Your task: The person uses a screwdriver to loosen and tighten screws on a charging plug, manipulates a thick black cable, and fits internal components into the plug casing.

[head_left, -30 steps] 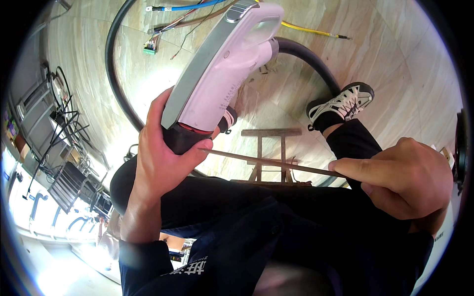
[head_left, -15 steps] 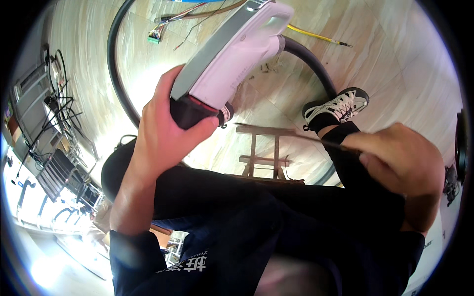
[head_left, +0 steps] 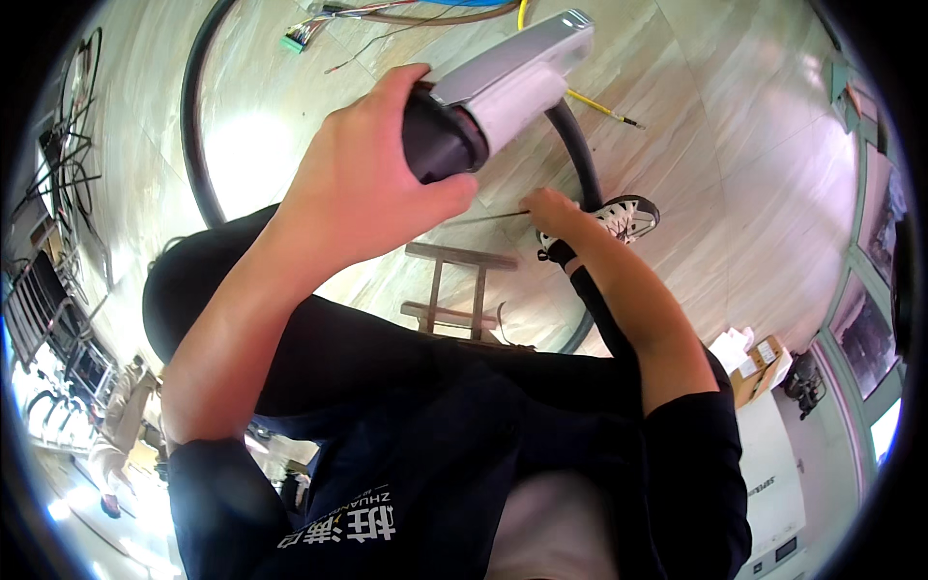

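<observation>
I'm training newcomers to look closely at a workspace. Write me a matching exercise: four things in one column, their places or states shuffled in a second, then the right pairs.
Things
1. White-and-grey unit
2. Thin rod
3. Green connector
4. Wooden frame

Places or states
A. Held in the right hand
B. Brown, below the rod in the picture
C. Held by the left hand at its black end
D. At the end of multicoloured wires

Right pairs: 1-C, 2-A, 3-D, 4-B
</observation>
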`<move>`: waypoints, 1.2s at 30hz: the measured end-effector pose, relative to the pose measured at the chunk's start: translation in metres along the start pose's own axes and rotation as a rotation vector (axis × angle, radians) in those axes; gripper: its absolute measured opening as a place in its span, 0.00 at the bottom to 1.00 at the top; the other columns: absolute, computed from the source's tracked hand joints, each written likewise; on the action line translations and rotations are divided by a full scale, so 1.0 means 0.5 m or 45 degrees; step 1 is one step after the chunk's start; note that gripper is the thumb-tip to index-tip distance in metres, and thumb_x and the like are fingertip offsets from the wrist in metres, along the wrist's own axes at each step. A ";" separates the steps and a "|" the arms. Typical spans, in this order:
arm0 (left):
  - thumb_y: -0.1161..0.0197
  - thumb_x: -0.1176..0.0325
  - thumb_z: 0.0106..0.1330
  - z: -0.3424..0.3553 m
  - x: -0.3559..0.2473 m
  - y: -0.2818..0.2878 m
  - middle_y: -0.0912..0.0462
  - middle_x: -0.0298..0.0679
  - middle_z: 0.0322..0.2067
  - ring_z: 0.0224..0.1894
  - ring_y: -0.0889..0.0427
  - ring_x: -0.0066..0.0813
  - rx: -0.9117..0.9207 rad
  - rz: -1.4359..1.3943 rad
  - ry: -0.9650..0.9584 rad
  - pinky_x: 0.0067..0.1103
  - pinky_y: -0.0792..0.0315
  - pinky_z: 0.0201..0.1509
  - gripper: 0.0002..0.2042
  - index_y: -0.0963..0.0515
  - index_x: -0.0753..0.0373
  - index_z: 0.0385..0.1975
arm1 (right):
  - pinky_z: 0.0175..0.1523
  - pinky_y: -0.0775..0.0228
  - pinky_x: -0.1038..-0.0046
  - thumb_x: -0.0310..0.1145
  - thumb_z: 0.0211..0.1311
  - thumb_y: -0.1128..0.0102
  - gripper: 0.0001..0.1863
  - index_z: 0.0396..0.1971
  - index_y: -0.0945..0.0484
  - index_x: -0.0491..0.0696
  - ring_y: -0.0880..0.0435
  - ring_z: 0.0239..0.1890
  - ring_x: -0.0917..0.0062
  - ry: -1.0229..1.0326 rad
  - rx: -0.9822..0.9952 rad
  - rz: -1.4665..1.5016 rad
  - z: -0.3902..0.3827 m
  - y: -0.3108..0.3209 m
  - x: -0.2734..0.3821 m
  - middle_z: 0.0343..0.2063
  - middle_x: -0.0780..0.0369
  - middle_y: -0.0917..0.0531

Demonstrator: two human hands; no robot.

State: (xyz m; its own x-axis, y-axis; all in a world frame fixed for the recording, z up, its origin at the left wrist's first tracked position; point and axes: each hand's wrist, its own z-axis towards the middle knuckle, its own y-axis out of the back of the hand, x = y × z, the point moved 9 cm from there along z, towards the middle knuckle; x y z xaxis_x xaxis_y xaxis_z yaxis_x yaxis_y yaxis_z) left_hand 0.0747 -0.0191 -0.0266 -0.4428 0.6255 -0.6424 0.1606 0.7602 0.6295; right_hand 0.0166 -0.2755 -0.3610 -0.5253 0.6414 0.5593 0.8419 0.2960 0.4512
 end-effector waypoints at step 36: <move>0.26 0.52 0.55 -0.325 -0.139 -0.188 0.24 0.64 0.44 0.44 0.19 0.59 -0.263 -0.449 -0.395 0.38 0.24 0.50 0.43 0.39 0.79 0.62 | 0.23 0.23 0.72 0.29 0.60 0.34 0.12 0.33 0.30 0.42 0.24 0.18 0.75 -0.608 -0.727 1.918 -0.291 0.511 0.159 0.20 0.62 0.27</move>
State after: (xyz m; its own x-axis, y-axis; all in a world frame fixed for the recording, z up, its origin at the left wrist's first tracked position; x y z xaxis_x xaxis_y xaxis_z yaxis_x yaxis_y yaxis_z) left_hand -0.0533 -0.1626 0.0298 -0.1506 0.3838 -0.9111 -0.1427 0.9035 0.4042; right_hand 0.1721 -0.2516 -0.1002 0.8237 0.2683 0.4995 0.3186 -0.9478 -0.0162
